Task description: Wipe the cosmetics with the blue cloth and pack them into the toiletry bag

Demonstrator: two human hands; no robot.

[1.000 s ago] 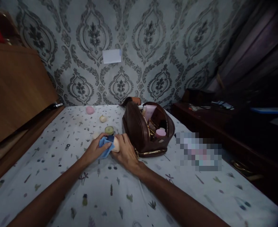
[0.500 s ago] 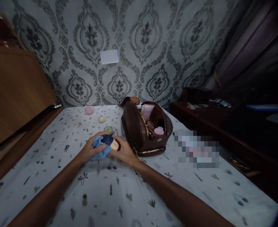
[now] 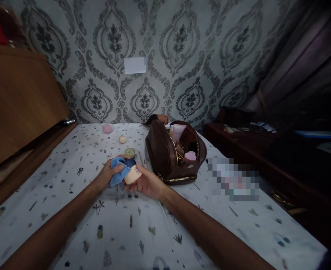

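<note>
My right hand lies palm up and grips a small cream jar with a dark blue cap, tilted on its side. My left hand is closed on a light blue cloth pressed against the jar's capped end. Both hands hover just above the patterned white sheet. An open brown toiletry bag stands just right of my hands, with a pink tube and a pink-lidded jar inside.
A small greenish round tin, a cream blob-shaped item and a pink sponge lie on the sheet beyond my hands. A wooden headboard runs along the left. A dark side table stands at the right.
My right hand has turned palm up and tilted the jar, so its cream body now shows. The left hand keeps the blue cloth on the capped end.
</note>
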